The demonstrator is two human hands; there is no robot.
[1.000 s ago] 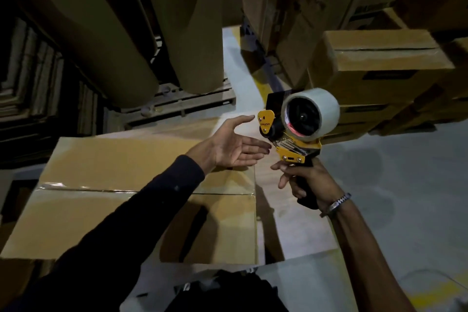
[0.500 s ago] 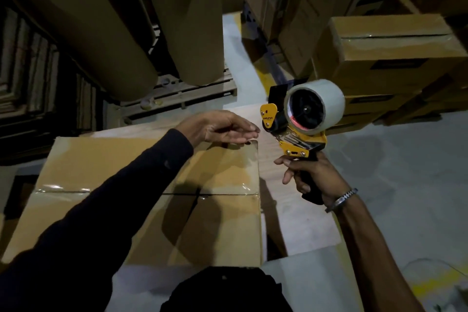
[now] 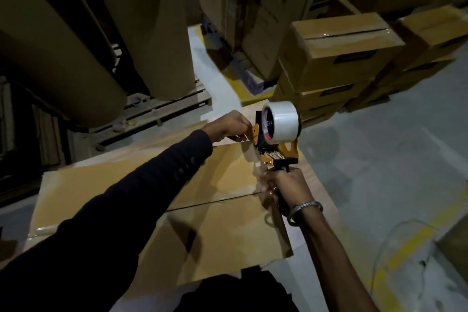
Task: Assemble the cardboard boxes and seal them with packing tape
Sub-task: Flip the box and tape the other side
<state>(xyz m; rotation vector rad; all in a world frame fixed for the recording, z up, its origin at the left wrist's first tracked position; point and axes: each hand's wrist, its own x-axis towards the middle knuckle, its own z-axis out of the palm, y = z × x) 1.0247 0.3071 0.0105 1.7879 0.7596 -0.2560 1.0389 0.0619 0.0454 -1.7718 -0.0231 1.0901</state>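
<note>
While the right hand [image 3: 288, 186] is gripping the tape dispenser [image 3: 277, 134] handle, the left hand [image 3: 231, 125] is pinching at its front above the cardboard box [image 3: 215, 223].

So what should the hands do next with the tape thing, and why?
Probably pull the loose tape end down onto the far edge of the cardboard box. The right hand grips the tape dispenser by its handle just above the box, and the left hand has its fingers at the dispenser's front, where the tape comes off. The box's flaps are already closed.
</note>
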